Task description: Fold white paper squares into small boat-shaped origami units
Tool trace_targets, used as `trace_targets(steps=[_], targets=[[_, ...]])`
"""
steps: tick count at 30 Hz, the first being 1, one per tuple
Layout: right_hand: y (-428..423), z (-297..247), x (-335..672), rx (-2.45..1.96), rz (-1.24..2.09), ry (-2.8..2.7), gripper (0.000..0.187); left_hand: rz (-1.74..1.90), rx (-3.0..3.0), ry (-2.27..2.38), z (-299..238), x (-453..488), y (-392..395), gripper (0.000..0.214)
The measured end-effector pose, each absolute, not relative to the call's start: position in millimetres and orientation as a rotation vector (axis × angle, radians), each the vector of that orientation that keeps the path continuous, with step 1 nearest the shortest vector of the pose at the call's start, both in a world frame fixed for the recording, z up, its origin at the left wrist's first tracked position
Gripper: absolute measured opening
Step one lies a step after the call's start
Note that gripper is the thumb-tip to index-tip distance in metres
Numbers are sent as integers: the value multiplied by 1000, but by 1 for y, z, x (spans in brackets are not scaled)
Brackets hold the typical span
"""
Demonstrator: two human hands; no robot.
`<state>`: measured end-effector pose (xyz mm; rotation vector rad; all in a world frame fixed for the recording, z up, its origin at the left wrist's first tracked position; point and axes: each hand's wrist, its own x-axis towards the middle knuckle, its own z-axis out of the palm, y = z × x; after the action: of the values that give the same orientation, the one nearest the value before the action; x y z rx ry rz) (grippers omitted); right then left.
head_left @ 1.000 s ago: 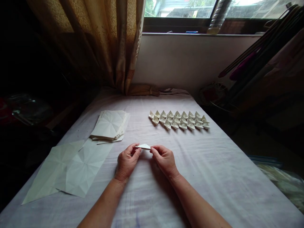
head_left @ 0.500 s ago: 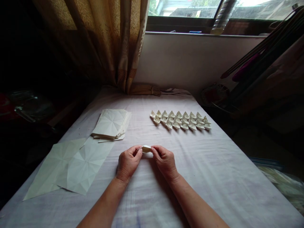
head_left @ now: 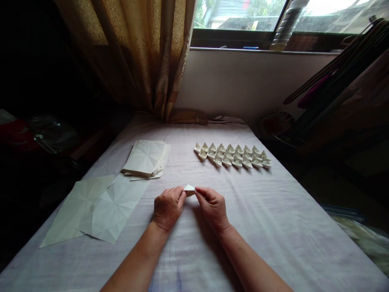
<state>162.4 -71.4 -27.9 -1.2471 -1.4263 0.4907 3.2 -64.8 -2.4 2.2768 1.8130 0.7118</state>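
A small piece of folded white paper [head_left: 189, 188] is pinched between my two hands above the cloth-covered table. My left hand [head_left: 168, 207] is closed on its left end, with thumb and fingers pressed together. On the opposite end, my right hand [head_left: 213, 207] grips it between thumb and fingertips. The paper's upper part shows as a pale triangle; its lower part is mostly hidden by the fingers. Beyond my right hand stand several small folded paper boats [head_left: 237, 156], packed close in rows.
Left of my hands lie large creased paper sheets [head_left: 114, 209], overlapping. Behind them is a stack of creased square papers [head_left: 146, 158]. A pale cloth [head_left: 261, 227] covers the table. A gold curtain [head_left: 133, 52] hangs at the far left, beside a window [head_left: 240, 16].
The folded paper has turned in my fingers, now showing a pale triangular face. Both hands keep hold of it. The whole view has shifted slightly.
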Motion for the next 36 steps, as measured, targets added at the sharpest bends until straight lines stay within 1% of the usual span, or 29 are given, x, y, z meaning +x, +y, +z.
trace_targets(steps=[7,15,21,25,31,36], targets=[[-76,-19,162,-1162,347,-1588,18,621,2315,1827,2,1,-68,22],[-78,-19,160,-1118,253,-1660,18,669,2193,1811,5,3,-70,28],[-79,-18,161,-1090,185,-1702,17,759,1976,1736,2,6,-73,31],[-79,-14,162,-1108,153,-1736,20,815,1763,1649,-1,8,-74,33],[-81,-12,161,-1066,102,-1748,18,851,1379,1478,-3,9,-73,42],[-82,-13,162,-1083,131,-1804,19,884,1217,1327,2,10,-74,50]])
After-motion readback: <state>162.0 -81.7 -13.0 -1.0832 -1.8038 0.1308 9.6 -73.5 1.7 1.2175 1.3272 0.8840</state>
